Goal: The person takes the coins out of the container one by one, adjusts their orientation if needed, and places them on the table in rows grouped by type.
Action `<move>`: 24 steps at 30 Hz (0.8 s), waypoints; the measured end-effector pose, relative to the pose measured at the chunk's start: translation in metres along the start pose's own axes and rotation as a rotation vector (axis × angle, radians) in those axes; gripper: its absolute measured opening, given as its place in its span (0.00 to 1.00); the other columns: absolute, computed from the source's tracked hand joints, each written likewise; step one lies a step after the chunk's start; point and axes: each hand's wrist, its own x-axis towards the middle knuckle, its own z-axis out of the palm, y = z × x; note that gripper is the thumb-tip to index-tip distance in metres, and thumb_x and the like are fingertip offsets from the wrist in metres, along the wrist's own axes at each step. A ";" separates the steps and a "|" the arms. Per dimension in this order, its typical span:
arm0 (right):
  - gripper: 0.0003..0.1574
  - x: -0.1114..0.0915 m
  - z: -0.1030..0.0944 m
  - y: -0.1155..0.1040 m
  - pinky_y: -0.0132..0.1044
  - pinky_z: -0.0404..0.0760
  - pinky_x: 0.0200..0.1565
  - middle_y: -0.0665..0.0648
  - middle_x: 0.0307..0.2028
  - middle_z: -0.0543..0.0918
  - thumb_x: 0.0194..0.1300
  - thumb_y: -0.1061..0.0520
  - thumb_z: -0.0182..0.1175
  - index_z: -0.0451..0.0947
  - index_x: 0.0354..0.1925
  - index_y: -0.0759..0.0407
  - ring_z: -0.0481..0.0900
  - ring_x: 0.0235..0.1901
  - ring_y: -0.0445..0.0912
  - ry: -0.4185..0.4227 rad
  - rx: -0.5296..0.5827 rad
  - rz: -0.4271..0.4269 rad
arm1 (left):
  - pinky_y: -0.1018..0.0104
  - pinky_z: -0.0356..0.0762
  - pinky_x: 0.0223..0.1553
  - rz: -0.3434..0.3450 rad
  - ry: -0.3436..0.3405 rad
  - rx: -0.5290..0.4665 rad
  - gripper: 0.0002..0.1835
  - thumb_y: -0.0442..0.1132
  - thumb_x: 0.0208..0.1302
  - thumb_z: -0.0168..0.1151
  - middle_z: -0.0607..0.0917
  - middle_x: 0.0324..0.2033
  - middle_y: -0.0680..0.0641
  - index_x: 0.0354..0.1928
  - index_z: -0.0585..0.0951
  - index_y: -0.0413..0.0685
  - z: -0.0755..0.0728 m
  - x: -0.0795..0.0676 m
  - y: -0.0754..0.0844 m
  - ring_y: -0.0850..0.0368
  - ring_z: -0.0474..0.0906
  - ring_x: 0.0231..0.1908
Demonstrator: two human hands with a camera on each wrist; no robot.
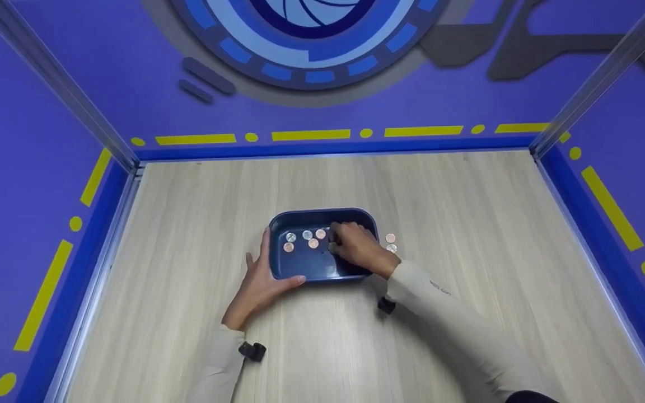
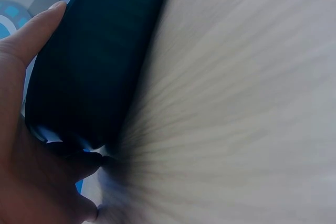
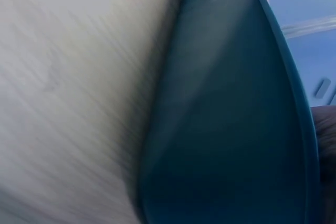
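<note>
A dark blue rectangular tray (image 1: 300, 267) lies on the wooden table. Inside, toward its left and middle, are several coins: copper ones such as this coin (image 1: 289, 247) and silvery ones such as this coin (image 1: 307, 235). My left hand (image 1: 258, 285) holds the tray's near left corner, thumb along the near side and fingers along the left wall. Reaching over the right part of the tray, my right hand (image 1: 356, 245) has bent fingers pointing down inside; whether they pinch anything is hidden. The right wrist view shows mostly the tray's outer wall (image 3: 226, 108).
Just right of the tray, a copper coin (image 1: 391, 238) and a silvery coin (image 1: 391, 248) lie on the table (image 1: 199, 224). Blue-purple panels (image 1: 322, 120) with yellow markings enclose the table at the back and both sides.
</note>
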 end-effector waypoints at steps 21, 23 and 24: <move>0.07 -0.040 -0.024 -0.009 0.42 0.84 0.36 0.54 0.32 0.88 0.68 0.68 0.72 0.83 0.41 0.60 0.84 0.32 0.44 0.166 0.151 -0.124 | 0.24 0.39 0.80 0.046 -0.007 -0.022 0.80 0.64 0.52 0.86 0.50 0.88 0.36 0.91 0.37 0.56 -0.001 0.001 -0.001 0.17 0.37 0.82; 0.07 -0.044 -0.027 -0.007 0.41 0.84 0.36 0.53 0.32 0.88 0.68 0.68 0.72 0.83 0.40 0.60 0.84 0.32 0.44 0.184 0.177 -0.115 | 0.26 0.41 0.81 0.053 -0.007 -0.031 0.79 0.63 0.52 0.87 0.51 0.87 0.35 0.91 0.37 0.57 0.000 0.001 -0.002 0.18 0.43 0.82; 0.07 -0.046 -0.029 -0.006 0.40 0.83 0.36 0.52 0.32 0.88 0.69 0.68 0.71 0.83 0.40 0.60 0.84 0.32 0.43 0.193 0.189 -0.111 | 0.28 0.43 0.81 0.058 -0.006 -0.039 0.79 0.63 0.52 0.87 0.53 0.87 0.33 0.91 0.37 0.58 0.000 0.001 -0.003 0.19 0.48 0.82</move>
